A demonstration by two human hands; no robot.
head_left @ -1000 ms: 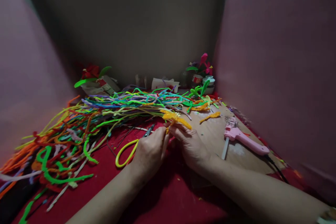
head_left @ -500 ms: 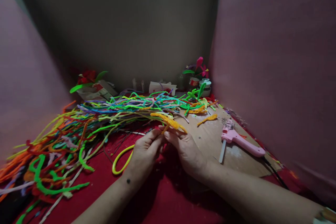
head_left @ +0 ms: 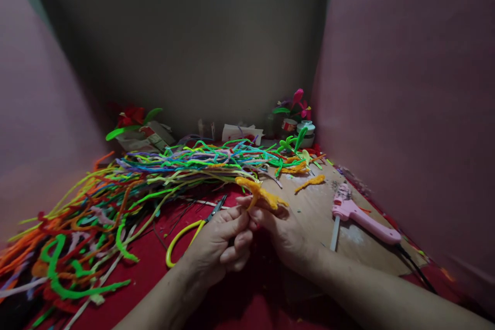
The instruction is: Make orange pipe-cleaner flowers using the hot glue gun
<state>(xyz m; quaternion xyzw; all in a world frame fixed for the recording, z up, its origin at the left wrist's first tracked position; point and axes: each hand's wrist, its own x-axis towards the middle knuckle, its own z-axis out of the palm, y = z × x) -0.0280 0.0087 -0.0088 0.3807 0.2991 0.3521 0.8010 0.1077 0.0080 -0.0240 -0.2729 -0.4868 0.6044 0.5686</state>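
Near the middle of the view, an orange flower-like piece of bent pipe cleaners (head_left: 266, 198) stands up from between my hands, its petals spreading left and right. My left hand (head_left: 220, 245) is closed, with thumb and fingers pinching the lower part of the piece. My right hand (head_left: 284, 234) is closed around its base and supports it from the right; some fingertips are hidden behind the piece. Partly under my left forearm lie yellow-handled scissors (head_left: 180, 234), blades pointing away. A loose orange pipe-cleaner petal (head_left: 311, 182) rests beyond my right hand.
A large heap of coloured pipe cleaners (head_left: 185, 162) spreads across the back and left. At right, a pink glue gun (head_left: 363, 223) with a black cord lies on a cardboard sheet (head_left: 309, 216). Jars (head_left: 305, 131) and finished flowers (head_left: 297, 97) stand at the back.
My hands have moved slightly right, and the orange piece now shows more upright and spread. My left hand has shifted so the scissors' blades are visible. The view has shifted slightly.
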